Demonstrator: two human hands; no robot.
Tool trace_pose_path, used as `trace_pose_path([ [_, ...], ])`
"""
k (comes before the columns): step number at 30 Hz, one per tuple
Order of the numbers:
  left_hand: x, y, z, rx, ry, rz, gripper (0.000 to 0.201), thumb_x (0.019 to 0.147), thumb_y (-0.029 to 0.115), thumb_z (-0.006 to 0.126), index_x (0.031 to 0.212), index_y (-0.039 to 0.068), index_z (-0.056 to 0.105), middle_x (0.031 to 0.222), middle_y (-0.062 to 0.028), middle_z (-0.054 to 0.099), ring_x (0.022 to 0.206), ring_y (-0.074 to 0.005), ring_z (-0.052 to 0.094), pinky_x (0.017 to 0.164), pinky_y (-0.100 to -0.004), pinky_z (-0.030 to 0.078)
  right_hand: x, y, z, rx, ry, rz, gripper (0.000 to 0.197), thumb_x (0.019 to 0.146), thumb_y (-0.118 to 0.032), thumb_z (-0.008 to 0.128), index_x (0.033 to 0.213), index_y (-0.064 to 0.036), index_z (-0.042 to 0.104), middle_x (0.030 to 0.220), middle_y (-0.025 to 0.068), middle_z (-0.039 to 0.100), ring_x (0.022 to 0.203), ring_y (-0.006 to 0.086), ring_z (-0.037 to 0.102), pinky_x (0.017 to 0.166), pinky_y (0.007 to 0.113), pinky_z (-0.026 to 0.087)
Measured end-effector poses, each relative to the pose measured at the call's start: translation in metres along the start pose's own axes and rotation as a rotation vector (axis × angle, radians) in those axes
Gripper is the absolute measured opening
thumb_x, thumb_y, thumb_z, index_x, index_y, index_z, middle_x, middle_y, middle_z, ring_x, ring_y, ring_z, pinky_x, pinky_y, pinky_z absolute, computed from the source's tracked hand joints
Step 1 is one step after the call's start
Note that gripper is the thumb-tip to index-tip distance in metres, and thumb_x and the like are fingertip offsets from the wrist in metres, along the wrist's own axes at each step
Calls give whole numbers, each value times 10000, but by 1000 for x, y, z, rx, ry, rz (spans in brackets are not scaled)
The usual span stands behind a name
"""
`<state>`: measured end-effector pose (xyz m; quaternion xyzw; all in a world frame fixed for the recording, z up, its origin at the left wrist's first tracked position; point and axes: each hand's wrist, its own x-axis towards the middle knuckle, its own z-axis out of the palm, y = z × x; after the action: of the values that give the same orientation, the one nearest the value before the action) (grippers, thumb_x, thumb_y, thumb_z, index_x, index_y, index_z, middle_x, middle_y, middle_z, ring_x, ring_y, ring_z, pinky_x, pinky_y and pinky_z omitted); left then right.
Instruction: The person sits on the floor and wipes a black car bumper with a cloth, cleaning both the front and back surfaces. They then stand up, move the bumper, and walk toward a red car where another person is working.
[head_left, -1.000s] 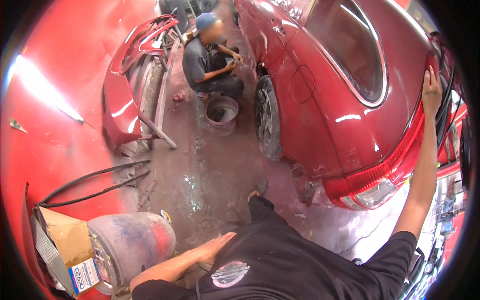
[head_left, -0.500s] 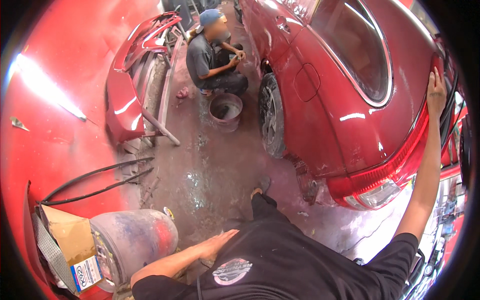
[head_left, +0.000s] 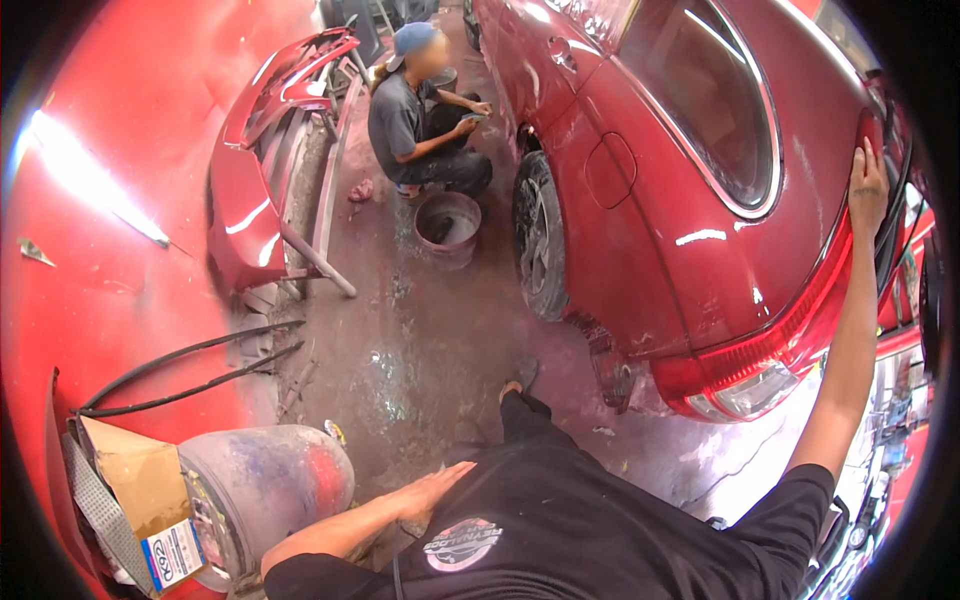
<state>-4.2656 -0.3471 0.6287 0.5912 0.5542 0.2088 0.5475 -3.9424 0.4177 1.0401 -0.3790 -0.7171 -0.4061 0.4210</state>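
Observation:
My right arm reaches out to the rear of a dark red car (head_left: 650, 230). There my right hand (head_left: 868, 190) lies on the rear edge, above the red tail light (head_left: 745, 365), with its fingers stretched out and nothing seen in them. My left hand (head_left: 432, 490) rests flat against the side of my black shirt (head_left: 570, 510), fingers extended and empty. The car's rear wheel (head_left: 540, 235) shows beyond the light, and the bodywork below it looks bare of a bumper.
A co-worker (head_left: 425, 130) crouches by the car, hands near a small item, with a bucket (head_left: 447, 225) close by. A red bumper (head_left: 240, 200) rests on a stand at left. Near my left arm are a stained drum (head_left: 290, 470), a cardboard box (head_left: 140, 470) and black strips (head_left: 190, 370).
My hands keep their places at the car and at my side. The co-worker's hands have shifted slightly, and the view has moved a little.

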Motion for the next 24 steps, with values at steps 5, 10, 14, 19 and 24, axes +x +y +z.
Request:
trace_pose_path([
  [5,0,-9,4,9,20,12,1155,744,144,801,1644,96,80,1699,-152,146,1566,-357,193,1264,-559,207,-1,-2,-1,6,-9,-1,497,1063,-443,443,1462,-181,580,1497,193,534,1379,362,506,1140,439,405],
  [10,-3,-16,11,-10,46,3,1110,789,138,763,1651,110,64,1702,-163,152,1563,-381,189,1271,-551,186,-1,-1,-1,-30,-16,0,496,1063,-437,440,1466,-182,576,1494,203,533,1376,371,507,1147,444,395],
  [14,-5,-17,12,-45,44,-4,1109,796,97,746,1657,135,49,1703,-168,153,1562,-387,190,1272,-545,181,-2,-2,-1,-53,-21,9,501,1057,-436,445,1472,-184,568,1493,216,530,1382,379,497,1155,444,390],
  [19,-5,-15,13,-39,23,-52,1121,782,43,737,1660,151,48,1707,-166,145,1563,-384,189,1270,-542,188,-1,-8,-6,-22,-3,22,499,1055,-433,450,1469,-181,570,1490,199,538,1368,379,511,1142,452,404],
  [24,-2,-15,14,-18,33,-26,1096,772,-52,665,1661,157,58,1710,-157,141,1567,-365,188,1269,-541,200,1,-10,-9,16,-3,-3,482,1058,-424,454,1442,-168,597,1457,192,569,1333,385,541,1115,460,428],
])
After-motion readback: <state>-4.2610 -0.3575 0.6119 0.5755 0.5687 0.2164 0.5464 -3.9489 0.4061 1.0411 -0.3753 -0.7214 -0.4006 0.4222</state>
